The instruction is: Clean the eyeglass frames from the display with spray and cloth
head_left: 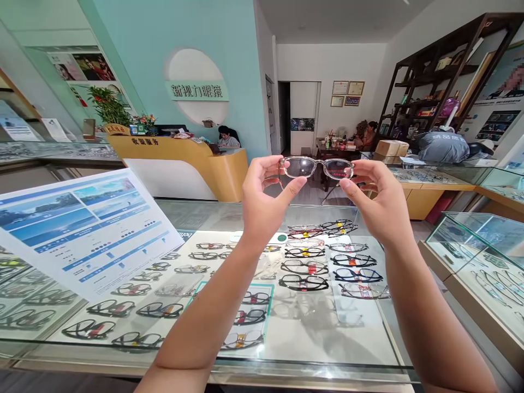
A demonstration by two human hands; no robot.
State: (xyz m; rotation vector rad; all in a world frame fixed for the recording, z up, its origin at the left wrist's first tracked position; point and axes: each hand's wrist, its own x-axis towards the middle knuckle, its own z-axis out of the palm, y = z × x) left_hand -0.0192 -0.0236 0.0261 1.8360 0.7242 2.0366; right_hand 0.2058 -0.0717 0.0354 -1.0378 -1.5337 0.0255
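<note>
Both hands, left [262, 202] and right [379, 204], held their grip closed on clear glasses [317, 167], high above the glass worktop [347, 338], open air around.

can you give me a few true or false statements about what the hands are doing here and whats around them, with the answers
1. Both hands hold one pair of glasses up in the air. True: the left hand and right hand each grip one end.
2. The held frame is solid black. False: it is clear and see-through.
3. A glass display case with rows of frames lies below the hands. True.
4. The printed chart sits to the right of the arms. False: it is on the left, on the case.
5. The left hand rests on the glass top. False: it is raised, gripping the frame.
</note>
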